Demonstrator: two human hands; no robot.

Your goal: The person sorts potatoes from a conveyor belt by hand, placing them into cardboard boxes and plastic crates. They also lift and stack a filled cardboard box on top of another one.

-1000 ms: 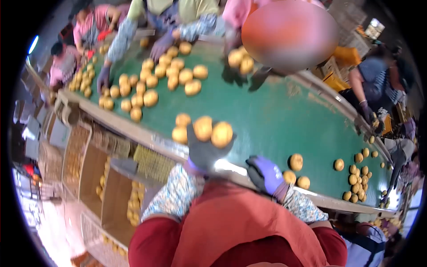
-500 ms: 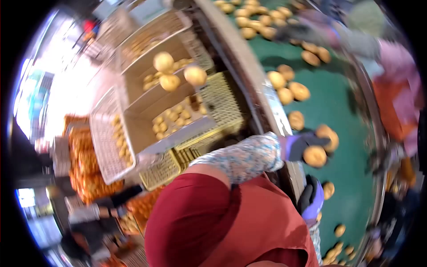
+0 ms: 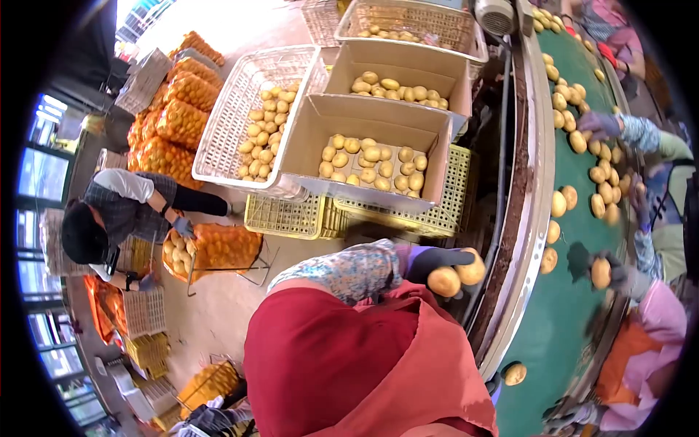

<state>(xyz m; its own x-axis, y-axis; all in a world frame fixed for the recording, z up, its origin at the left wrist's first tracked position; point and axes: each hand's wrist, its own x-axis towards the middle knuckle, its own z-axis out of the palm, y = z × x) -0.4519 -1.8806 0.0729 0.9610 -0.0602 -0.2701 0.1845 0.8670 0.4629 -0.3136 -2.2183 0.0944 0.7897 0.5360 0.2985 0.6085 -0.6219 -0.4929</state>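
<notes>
My left hand (image 3: 435,264), in a dark and purple glove below a floral sleeve, is closed around two potatoes (image 3: 470,268) beside the conveyor's near edge. Only a sliver of my right hand (image 3: 496,387) shows past the red apron, at the belt's edge. Near it a single potato (image 3: 515,373) lies on the green conveyor belt (image 3: 542,328); the fingers are mostly hidden. Left of the conveyor, a cardboard box (image 3: 306,146) holds many potatoes in its bottom.
Another cardboard box (image 3: 466,80) and a white crate (image 3: 211,156) hold potatoes, with yellow crates (image 3: 284,216) below. Co-workers' gloved hands (image 3: 626,277) reach over the belt's far side. A person in a cap (image 3: 87,233) handles an orange net sack (image 3: 222,247) at left.
My left hand has moved off the belt toward the boxes, carrying potatoes. My right hand is now mostly hidden behind the apron. The view has turned toward the boxes.
</notes>
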